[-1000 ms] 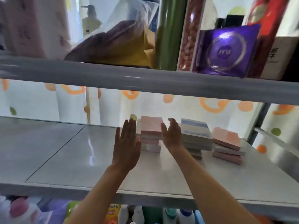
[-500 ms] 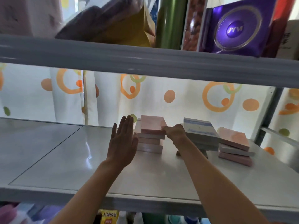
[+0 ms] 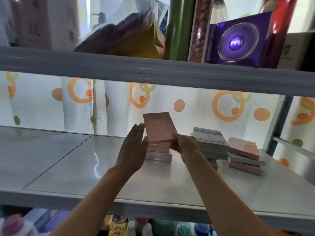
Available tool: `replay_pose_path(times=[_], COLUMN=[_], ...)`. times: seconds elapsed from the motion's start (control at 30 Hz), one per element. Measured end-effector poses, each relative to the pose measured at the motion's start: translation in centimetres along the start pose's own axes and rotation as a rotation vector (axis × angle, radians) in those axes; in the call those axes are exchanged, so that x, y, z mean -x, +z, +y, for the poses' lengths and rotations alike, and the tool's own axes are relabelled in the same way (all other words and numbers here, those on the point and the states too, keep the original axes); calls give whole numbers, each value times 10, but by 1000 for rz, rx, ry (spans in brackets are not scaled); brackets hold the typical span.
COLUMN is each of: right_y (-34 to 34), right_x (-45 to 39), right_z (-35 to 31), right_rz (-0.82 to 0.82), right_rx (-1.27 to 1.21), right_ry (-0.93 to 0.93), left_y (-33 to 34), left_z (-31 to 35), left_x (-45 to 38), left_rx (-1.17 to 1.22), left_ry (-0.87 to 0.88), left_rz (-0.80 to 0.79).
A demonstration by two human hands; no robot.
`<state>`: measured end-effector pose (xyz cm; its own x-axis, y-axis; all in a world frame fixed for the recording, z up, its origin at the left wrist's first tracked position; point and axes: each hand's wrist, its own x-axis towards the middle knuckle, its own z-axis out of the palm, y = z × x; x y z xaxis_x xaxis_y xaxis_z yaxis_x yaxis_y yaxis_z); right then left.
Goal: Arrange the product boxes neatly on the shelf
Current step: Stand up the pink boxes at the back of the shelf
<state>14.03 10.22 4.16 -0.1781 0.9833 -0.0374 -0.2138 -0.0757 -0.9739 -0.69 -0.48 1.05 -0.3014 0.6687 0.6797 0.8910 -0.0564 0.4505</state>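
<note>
Now a pink box (image 3: 159,129) is held by the right hand (image 3: 185,145), pinched at its near right corner and tilted up off the pink stack (image 3: 159,153) beneath; half a second ago it lay flat on top of that stack. The left hand (image 3: 134,150) is kept flat, fingers straight and together, its edge set against the left side of the stack and the raised box; nothing is gripped by it. Its place is little changed from the earlier frame. Just right of the right hand a stack topped by a blue-and-white box (image 3: 210,138) is seen, and further right a smaller pile of pink boxes (image 3: 244,155). All piles rest on the white shelf (image 3: 68,160), beyond both hands.
</note>
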Motion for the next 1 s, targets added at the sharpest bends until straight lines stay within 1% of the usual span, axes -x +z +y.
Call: replay_pose_path(times=[0.1,0.27,0.4,0.5,0.53,0.6,0.7,0.8,0.9,1.0], right_y=[0,4,5,8,10,14,20,23,28,34], right_x=[12,36,51,58,60,62,65,64,60,57], right_z=[3,15,19,23,25,28,23,11,0,-11], right_rz=[-75,-166,-216,-281,-295,-306,-307,-324,-347,-377], right_rx=[6,27,60,81,91,109,193,326,430,511], right_ry=[-51,-138,-227,-269,-278,-289,-342,-426,-474,-523], left_y=[-11,-28,-43,-53,-56,-60,-71,-78,-81,-81], left_z=[1,-9,-20,-27,-29,-32,-36,-43,-45,-49], left_x=[4,9,16,18,19,24,28,24,15,1], left_rx=[121,290,334,478,490,357,40,-198,-315,-362], left_ry=[-62,-299,-328,-386,-382,-281,-64,142,221,213], left_rz=[22,-14,-1,-1,12,63,148,156,111,39])
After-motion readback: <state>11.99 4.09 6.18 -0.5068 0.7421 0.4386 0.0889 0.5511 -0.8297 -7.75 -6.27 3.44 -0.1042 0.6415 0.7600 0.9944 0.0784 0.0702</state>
